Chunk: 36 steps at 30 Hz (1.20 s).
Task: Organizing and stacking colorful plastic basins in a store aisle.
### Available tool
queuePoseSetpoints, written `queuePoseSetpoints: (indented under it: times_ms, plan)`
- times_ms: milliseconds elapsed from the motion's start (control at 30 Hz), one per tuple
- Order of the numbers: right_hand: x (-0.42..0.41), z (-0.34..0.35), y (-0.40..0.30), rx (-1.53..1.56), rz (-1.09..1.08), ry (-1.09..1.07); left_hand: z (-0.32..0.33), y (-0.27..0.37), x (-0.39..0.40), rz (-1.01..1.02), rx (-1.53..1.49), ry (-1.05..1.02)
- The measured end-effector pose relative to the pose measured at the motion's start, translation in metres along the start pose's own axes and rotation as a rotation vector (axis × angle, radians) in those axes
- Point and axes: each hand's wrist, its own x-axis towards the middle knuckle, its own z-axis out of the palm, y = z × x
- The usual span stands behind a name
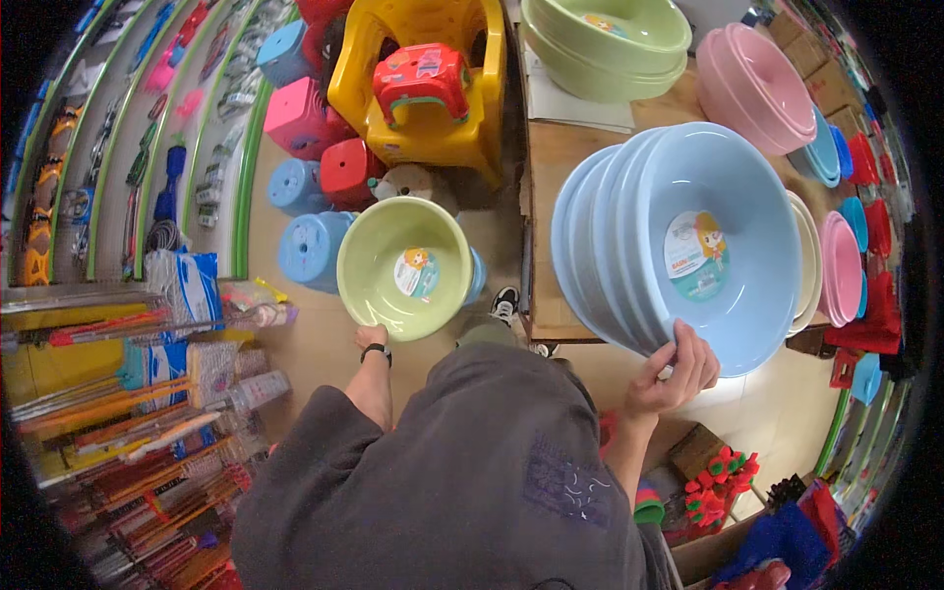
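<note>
My left hand (371, 336) grips the near rim of a light green plastic basin (369, 273), which is held over the floor with its round label facing up. A watch with a dark band is on that wrist. My right hand (684, 369) has its fingers on the near rim of the top basin in a nested stack of light blue plastic basins (759, 302). This stack sits tilted at the near edge of a wooden table (553, 313). Part of the right thumb is hidden behind the rim.
Plastic stools (313, 251) and a yellow plastic chair (442, 144) stand beyond the green basin. On the table are more green basins (612, 74) and pink basins (759, 88). Shelves of goods (162, 133) line the left, above bundled sticks (147, 442). A cardboard box (697, 450) lies low right.
</note>
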Motion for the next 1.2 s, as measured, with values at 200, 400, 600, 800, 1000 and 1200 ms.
queuePoseSetpoints:
  times_ms: [200, 400, 600, 800, 1000, 1200]
  plan:
    - [0.000, 0.000, -0.001, -0.006, -0.014, 0.003, 0.018, -0.010, 0.007, -0.077, -0.153, 0.030]
    - [-0.001, 0.001, 0.001, -0.010, -0.023, 0.019, 0.038, -0.036, 0.050, -0.216, -0.562, -0.232]
    - [-0.002, 0.001, 0.004, 0.001, -0.020, 0.015, 0.026, -0.018, 0.025, -0.353, -0.911, -0.334]
    - [-0.002, 0.000, 0.006, 0.009, -0.022, -0.013, 0.024, -0.016, 0.039, -0.490, -1.258, -0.477]
    - [0.002, -0.003, -0.001, 0.022, -0.022, 0.011, 0.048, -0.028, 0.059, -0.490, -1.198, -0.540]
    - [-0.014, 0.018, -0.046, 0.816, -0.264, -0.433, 0.046, -0.024, 0.051, -0.547, -1.215, -0.484]
